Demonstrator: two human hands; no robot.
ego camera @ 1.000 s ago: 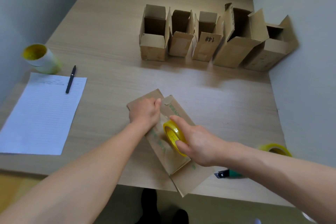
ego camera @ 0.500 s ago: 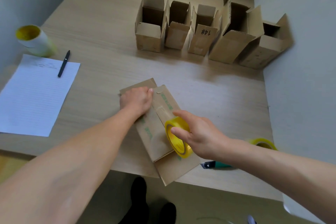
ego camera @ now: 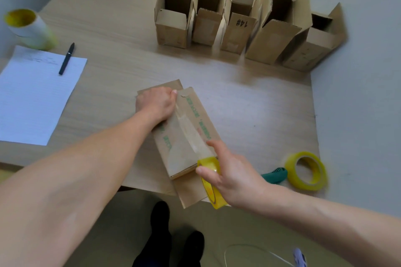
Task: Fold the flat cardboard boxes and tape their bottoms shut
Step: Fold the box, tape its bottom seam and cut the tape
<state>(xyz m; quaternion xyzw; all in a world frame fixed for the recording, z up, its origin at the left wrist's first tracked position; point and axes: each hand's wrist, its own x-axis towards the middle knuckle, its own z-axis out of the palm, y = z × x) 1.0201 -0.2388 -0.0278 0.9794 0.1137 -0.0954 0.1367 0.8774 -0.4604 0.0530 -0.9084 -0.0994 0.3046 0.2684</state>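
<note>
Cardboard box [ego camera: 184, 134], folded and lying with its bottom seam up, sits at the lower centre of the frame, its near end overhanging the table [ego camera: 108, 17] edge.

At far left lie a sheet of paper [ego camera: 32, 97] with a pen [ego camera: 66, 58] on it, and above them, in the upper left, a large tape roll [ego camera: 28, 28] on its side; all are well apart from the work.

Left of centre, the left hand [ego camera: 156, 104] is closed into a loose fist and presses down on the box's far end, probably to pin the tape's start and keep the box from sliding as tape is drawn toward the person.

A strip of clear tape [ego camera: 188, 134] runs down the seam from that hand to the yellow tape roll [ego camera: 211, 182], which the right hand [ego camera: 234, 175] grips by its rim, fingers spread around it, just past the box's near end. Holding the roll low and taut there would lay the strip flat and carry it over the edge.

Along the top, right of centre, five finished boxes [ego camera: 243, 26] stand open-topped, clear of the pull. At lower right a green cutter [ego camera: 275, 176] and a spare tape roll [ego camera: 307, 170] lie near the right hand; the cutter is within easy reach for severing the strip.
</note>
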